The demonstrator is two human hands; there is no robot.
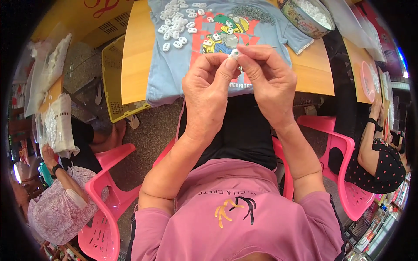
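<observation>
My left hand (203, 85) and my right hand (273, 82) meet over the near part of a blue-grey printed T-shirt (167, 78) spread on a table. Both pinch one small white plastic piece (235, 53) between thumbs and forefingers. A hole shows in its end; the fingers cover most of it. Just below the fingertips a bit of shiny metal shows, too small to name. Several white oval plastic pieces with two holes (177, 26) are heaped on the shirt at far left. Beyond my hands lies a pile of small grey metal parts (254, 14), possibly springs.
A round tin (300, 24) of white pieces stands at the far right. A yellow crate (114, 82) is left of the wooden table (137, 56). Pink chairs (102, 195) stand at both sides. One person (65, 204) works at left, another (379, 161) at right.
</observation>
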